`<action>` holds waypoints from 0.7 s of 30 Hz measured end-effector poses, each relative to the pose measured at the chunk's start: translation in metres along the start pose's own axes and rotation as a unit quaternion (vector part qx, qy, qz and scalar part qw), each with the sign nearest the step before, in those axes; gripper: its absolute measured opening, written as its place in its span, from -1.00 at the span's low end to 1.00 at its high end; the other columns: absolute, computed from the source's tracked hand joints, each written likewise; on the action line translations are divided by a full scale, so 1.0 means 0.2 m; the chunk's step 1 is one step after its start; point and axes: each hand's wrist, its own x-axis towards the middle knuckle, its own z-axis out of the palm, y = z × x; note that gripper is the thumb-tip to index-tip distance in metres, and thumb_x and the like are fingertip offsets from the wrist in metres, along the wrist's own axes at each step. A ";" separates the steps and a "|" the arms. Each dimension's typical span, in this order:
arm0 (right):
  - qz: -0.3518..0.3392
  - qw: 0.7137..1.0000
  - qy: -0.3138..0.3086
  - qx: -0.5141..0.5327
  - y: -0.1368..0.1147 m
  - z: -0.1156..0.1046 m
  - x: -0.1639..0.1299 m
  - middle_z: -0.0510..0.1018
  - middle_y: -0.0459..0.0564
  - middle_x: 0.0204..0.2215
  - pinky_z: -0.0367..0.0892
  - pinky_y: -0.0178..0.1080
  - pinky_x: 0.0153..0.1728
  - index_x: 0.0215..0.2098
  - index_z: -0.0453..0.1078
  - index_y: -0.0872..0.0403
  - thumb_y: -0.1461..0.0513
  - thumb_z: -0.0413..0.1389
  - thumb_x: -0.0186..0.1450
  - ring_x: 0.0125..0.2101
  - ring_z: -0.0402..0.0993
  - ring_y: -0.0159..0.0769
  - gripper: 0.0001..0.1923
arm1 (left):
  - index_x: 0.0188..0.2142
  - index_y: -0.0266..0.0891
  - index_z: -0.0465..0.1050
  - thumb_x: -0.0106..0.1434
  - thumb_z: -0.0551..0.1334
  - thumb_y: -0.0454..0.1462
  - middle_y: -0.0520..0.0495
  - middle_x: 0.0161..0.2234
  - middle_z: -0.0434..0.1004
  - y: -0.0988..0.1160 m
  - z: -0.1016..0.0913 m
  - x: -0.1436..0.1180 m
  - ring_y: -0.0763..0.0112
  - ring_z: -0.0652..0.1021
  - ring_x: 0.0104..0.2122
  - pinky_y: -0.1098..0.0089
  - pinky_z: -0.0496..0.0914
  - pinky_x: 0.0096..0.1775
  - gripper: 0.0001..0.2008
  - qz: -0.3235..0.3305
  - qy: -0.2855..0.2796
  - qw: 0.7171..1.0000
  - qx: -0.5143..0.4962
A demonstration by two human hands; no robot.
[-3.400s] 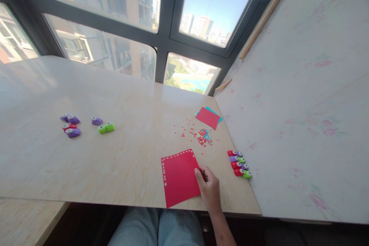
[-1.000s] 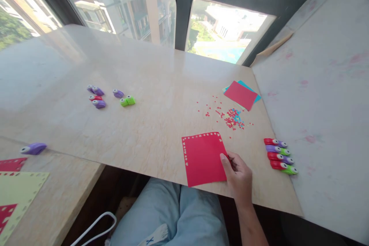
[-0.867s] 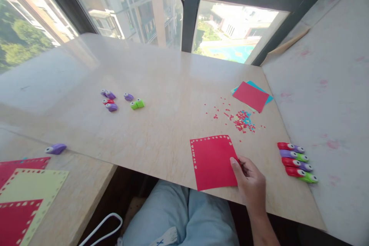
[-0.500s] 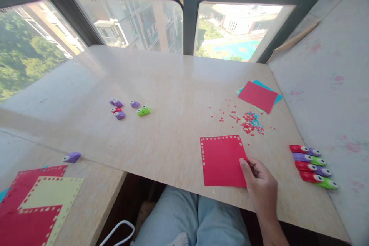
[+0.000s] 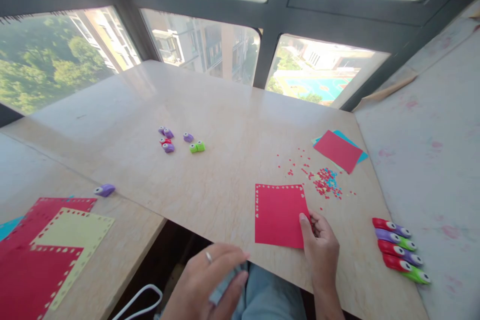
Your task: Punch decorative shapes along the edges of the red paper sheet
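Observation:
A square of red paper [image 5: 279,222] lies near the table's front edge, with small shapes punched along its top, upper left side and top right corner. My right hand [image 5: 322,242] pinches its right edge, the thumb on top and the fingers curled beneath. Lower left of the paper, my left hand [image 5: 213,277] hovers over my lap near the table edge. It wears a ring, its fingers are stretched out with the thumb apart, and nothing shows in it. Beyond the paper lies a pile of red, blue and pale punched-out paper bits [image 5: 327,183].
Craft punches [image 5: 399,250] line up by the right wall; several small punches [image 5: 167,141] stand left of centre. A purple punch [image 5: 105,190] sits beside punched red and yellow sheets [image 5: 80,227]. Stacked coloured paper [image 5: 337,151] lies far right. Windows bound the back.
My left hand has come into view from below. My right hand still holds the red paper, which has shifted slightly left in the picture. The camera view has tilted up a little.

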 end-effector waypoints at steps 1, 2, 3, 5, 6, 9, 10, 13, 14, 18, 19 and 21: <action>0.001 1.000 0.008 0.001 0.00 0.00 0.00 0.60 0.11 -0.27 0.36 -0.15 -0.22 -0.15 0.47 0.11 -0.14 0.12 0.16 -0.26 0.52 -0.08 -0.46 | -0.06 -0.06 0.51 0.33 0.18 -0.21 -0.07 -0.19 0.61 -0.04 0.03 0.06 0.34 0.61 -0.20 0.39 0.54 -0.16 -0.78 -0.019 0.031 0.999 0.006; 0.002 1.000 0.017 0.003 0.00 0.01 0.00 0.60 0.12 -0.27 0.36 -0.15 -0.21 -0.13 0.47 0.12 -0.13 0.12 0.16 -0.26 0.52 -0.08 -0.45 | -0.10 -0.09 0.52 0.33 0.17 -0.23 -0.08 -0.20 0.61 -0.09 0.05 0.11 0.35 0.61 -0.20 0.38 0.53 -0.15 -0.80 -0.044 0.063 0.997 0.012; 0.004 1.000 0.024 0.009 0.00 0.01 0.00 0.60 0.12 -0.26 0.37 -0.14 -0.20 -0.10 0.46 0.13 -0.12 0.12 0.16 -0.25 0.52 -0.08 -0.44 | -0.13 -0.13 0.52 0.33 0.17 -0.22 -0.09 -0.20 0.61 -0.14 0.07 0.15 0.34 0.61 -0.20 0.36 0.53 -0.14 -0.81 -0.067 0.091 0.994 0.014; 0.003 0.999 0.031 0.024 0.00 0.02 0.01 0.59 0.14 -0.24 0.37 -0.13 -0.18 -0.05 0.44 0.14 -0.11 0.12 0.17 -0.24 0.53 -0.07 -0.42 | -0.15 -0.17 0.51 0.33 0.15 -0.20 -0.10 -0.21 0.61 -0.24 0.10 0.21 0.34 0.60 -0.27 0.32 0.53 -0.18 -0.79 -0.121 0.128 0.984 0.009; 0.000 0.999 0.031 0.030 0.00 0.03 0.01 0.58 0.15 -0.22 0.37 -0.12 -0.16 -0.02 0.42 0.14 -0.11 0.12 0.17 -0.22 0.52 -0.07 -0.41 | -0.15 -0.19 0.51 0.32 0.14 -0.19 -0.11 -0.20 0.61 -0.29 0.10 0.23 0.33 0.60 -0.29 0.29 0.53 -0.19 -0.78 -0.149 0.146 0.978 0.008; -0.011 0.999 0.029 0.036 -0.01 0.06 0.01 0.56 0.17 -0.17 0.37 -0.09 -0.11 0.05 0.38 0.15 -0.10 0.13 0.17 -0.18 0.51 -0.06 -0.36 | -0.15 -0.22 0.51 0.27 0.15 -0.16 -0.13 -0.16 0.60 -0.43 0.10 0.28 0.28 0.59 -0.28 0.21 0.51 -0.16 -0.74 -0.209 0.205 0.956 0.003; -0.014 0.999 0.028 0.036 -0.02 0.07 0.01 0.55 0.18 -0.15 0.36 -0.09 -0.10 0.06 0.37 0.15 -0.10 0.13 0.17 -0.17 0.50 -0.06 -0.35 | -0.15 -0.23 0.51 0.25 0.15 -0.16 -0.14 -0.15 0.60 -0.47 0.10 0.29 0.27 0.59 -0.26 0.20 0.50 -0.14 -0.73 -0.222 0.222 0.949 -0.004; -0.020 0.999 0.028 0.036 -0.04 0.09 0.00 0.54 0.21 -0.12 0.35 -0.06 -0.06 0.09 0.36 0.16 -0.10 0.13 0.16 -0.14 0.49 -0.04 -0.33 | -0.14 -0.26 0.50 0.21 0.16 -0.17 -0.18 -0.15 0.59 -0.59 0.09 0.35 0.23 0.58 -0.19 0.22 0.50 -0.15 -0.70 -0.256 0.267 0.929 -0.021; -0.022 0.999 0.030 0.035 -0.04 0.10 0.00 0.53 0.21 -0.12 0.34 -0.06 -0.06 0.09 0.36 0.15 -0.11 0.13 0.16 -0.14 0.49 -0.04 -0.32 | -0.14 -0.27 0.50 0.20 0.16 -0.18 -0.19 -0.15 0.59 -0.62 0.08 0.37 0.22 0.58 -0.18 0.23 0.50 -0.17 -0.70 -0.264 0.281 0.922 -0.020; -0.013 0.999 0.028 0.043 -0.04 0.11 0.00 0.53 0.21 -0.12 0.34 -0.05 -0.07 0.09 0.36 0.15 -0.13 0.15 0.13 -0.15 0.48 -0.04 -0.29 | -0.12 -0.28 0.47 0.16 0.15 -0.27 -0.19 -0.15 0.57 -0.75 0.06 0.47 0.23 0.56 -0.19 0.27 0.48 -0.22 -0.71 -0.261 0.327 0.908 0.018; -0.007 0.998 0.022 0.052 -0.03 0.11 0.00 0.53 0.21 -0.12 0.36 -0.06 -0.10 0.09 0.36 0.15 -0.13 0.16 0.12 -0.17 0.49 -0.05 -0.28 | -0.11 -0.28 0.46 0.16 0.15 -0.29 -0.19 -0.14 0.57 -0.78 0.05 0.50 0.24 0.56 -0.20 0.28 0.48 -0.23 -0.70 -0.260 0.334 0.906 0.027; 0.005 0.997 0.007 0.075 -0.02 0.10 0.00 0.54 0.19 -0.14 0.38 -0.10 -0.17 0.10 0.35 0.14 -0.14 0.18 0.10 -0.22 0.49 -0.08 -0.26 | -0.10 -0.28 0.44 0.15 0.15 -0.33 -0.19 -0.12 0.55 -0.84 0.02 0.55 0.27 0.55 -0.24 0.29 0.47 -0.24 -0.70 -0.266 0.349 0.898 0.038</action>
